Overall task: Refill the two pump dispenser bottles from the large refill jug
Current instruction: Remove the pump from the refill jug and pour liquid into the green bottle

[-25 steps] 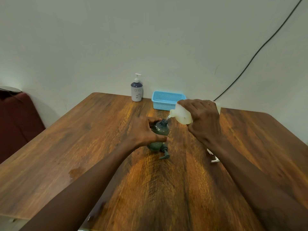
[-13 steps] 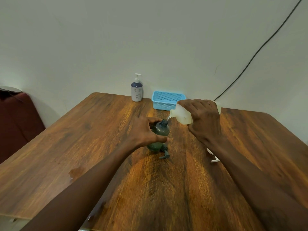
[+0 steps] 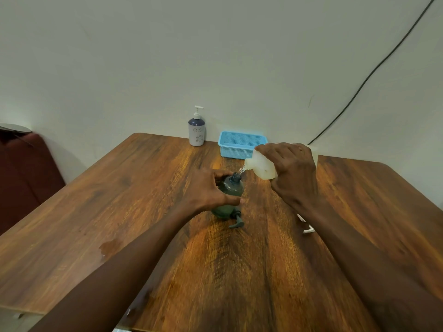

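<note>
Right hand [image 3: 291, 173] wrapped over the top of the pale refill jug [image 3: 261, 167], tilted with its mouth down and to the left, just above the open neck of the green bottle [image 3: 231, 188]. Left hand [image 3: 207, 191] curled round that bottle's body, thumb at the front and fingers at the back, holding it upright on the table [image 3: 119, 200]. A thin clear stream between jug mouth and bottle neck, hard to make out but there. Judged from this: first refill under way, not finished; level inside the dark green plastic impossible to read. Loose pump head [image 3: 237, 220] lying on the wood just in front of the green bottle, touching or nearly touching its base, so screwing it back on remains to be done. White-and-navy bottle [image 3: 196, 130] standing well apart at the far edge by the wall, pump on; whether filled already or waiting its turn, cannot tell. Blue basket [image 3: 241, 143] beside it, just behind the jug. A small white thing [image 3: 308, 227] half hidden under the right forearm, possibly the jug's cap, too little showing to be sure. A wet-looking patch [image 3: 110, 245] on the near left of the table, well clear of both hands. Jug directly right of the green bottle, mouth almost at the neck; both hands closed firmly on their loads.
</note>
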`<state>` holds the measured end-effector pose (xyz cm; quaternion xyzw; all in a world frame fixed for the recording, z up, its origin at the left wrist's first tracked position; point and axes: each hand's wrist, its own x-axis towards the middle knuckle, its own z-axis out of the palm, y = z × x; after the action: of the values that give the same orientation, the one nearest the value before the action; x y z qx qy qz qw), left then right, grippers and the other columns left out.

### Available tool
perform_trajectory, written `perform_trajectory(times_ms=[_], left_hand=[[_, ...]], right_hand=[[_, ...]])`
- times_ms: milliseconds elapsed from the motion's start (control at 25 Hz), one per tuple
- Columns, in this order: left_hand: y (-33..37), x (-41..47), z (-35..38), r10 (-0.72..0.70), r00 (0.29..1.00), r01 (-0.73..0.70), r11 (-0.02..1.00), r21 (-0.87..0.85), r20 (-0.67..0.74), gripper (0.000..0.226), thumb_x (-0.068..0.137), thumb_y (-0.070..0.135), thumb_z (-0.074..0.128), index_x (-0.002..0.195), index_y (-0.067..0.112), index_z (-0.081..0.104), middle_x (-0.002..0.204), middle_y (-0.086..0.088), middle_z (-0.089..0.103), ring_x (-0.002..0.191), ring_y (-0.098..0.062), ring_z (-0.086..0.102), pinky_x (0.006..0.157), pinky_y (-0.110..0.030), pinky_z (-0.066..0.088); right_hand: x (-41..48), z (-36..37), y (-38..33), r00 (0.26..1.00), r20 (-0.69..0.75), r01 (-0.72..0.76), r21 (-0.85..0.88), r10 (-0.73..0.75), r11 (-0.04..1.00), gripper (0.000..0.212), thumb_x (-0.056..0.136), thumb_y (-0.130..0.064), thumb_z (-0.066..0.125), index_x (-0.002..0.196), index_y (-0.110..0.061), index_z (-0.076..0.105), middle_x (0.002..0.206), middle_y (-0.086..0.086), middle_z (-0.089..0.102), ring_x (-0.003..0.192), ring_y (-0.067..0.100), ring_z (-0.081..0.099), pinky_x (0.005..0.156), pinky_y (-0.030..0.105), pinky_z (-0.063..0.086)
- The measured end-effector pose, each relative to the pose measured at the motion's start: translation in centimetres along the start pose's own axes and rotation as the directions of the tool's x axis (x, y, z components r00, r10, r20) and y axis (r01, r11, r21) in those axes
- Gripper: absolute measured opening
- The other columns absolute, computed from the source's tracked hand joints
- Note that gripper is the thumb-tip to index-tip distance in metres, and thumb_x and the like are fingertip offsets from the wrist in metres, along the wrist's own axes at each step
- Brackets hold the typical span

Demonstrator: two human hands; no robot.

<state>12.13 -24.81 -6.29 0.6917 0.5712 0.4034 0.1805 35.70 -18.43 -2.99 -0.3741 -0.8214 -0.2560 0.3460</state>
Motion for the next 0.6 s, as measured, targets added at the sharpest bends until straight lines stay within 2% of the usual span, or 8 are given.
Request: perform_trajectory(times_ms=[480, 600], left_hand=[[0.29, -0.13, -0.01, 0.018, 1.0, -0.018, 1.0, 0.003, 0.014, 0.084, 0.061, 0.046, 0.094, 0.133, 0.012, 0.067, 0.126, 0.001, 0.073, 0.106, -0.004, 0.07, 0.087, -0.01, 0.054], [0.2, -0.05, -0.03, 0.016, 1.0, -0.017, 1.0, 0.009, 0.017, 0.083, 0.061, 0.046, 0.094, 0.132, 0.013, 0.068, 0.125, 0.001, 0.074, 0.105, -0.003, 0.07, 0.085, -0.007, 0.053]], right_hand=[[-0.03, -0.22, 0.09, 1.0, 0.017, -0.001, -0.003, 0.001, 1.0, 0.081, 0.065, -0.007, 0.089, 0.139, -0.023, 0.058, 0.129, 0.009, 0.07, 0.119, 0.035, 0.063, 0.1, 0.055, 0.047], [-0.08, -0.15, 0.13, 1.0, 0.012, 0.004, -0.007, -0.004, 1.0, 0.081, 0.066, -0.009, 0.089, 0.139, -0.023, 0.058, 0.129, 0.009, 0.07, 0.119, 0.035, 0.063, 0.101, 0.055, 0.047]])
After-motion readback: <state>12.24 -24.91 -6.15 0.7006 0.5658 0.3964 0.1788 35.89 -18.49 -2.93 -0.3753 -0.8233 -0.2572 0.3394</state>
